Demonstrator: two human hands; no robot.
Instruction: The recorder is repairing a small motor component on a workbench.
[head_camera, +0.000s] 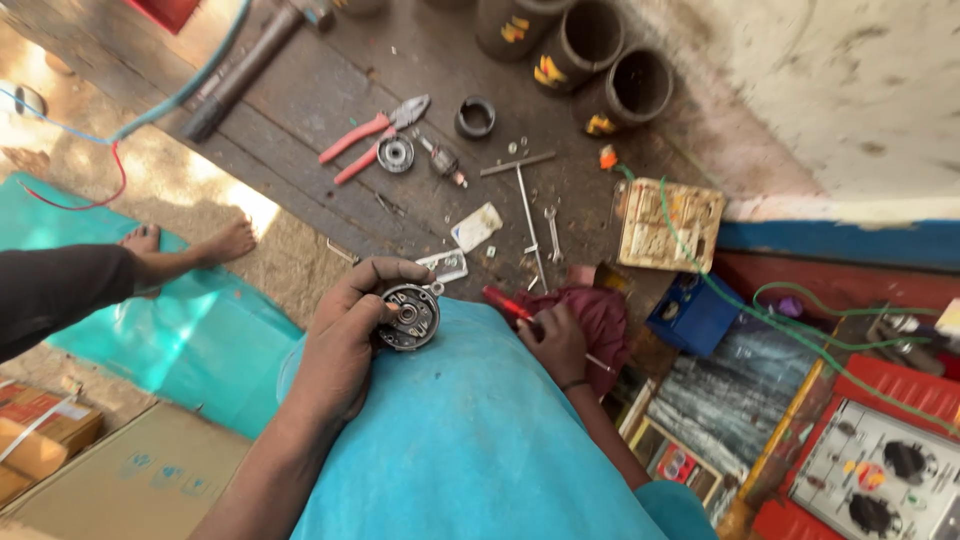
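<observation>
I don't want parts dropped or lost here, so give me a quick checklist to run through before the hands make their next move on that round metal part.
1. Left hand has a firm grip on the round metal part: ok, fingers wrap its rim.
2. Part supported on the blue cloth over the lap: ok.
3. Right hand holds the red-handled screwdriver: ok.
4. Screwdriver tip seated: cannot tell, hidden.
5. Loose screws on the wooden platform gathered: not ok, scattered.
6. Pliers within reach: cannot tell.

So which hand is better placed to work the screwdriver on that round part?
Right hand: it likely already grips the red-handled screwdriver beside the round metal part, which the left hand holds.
</observation>
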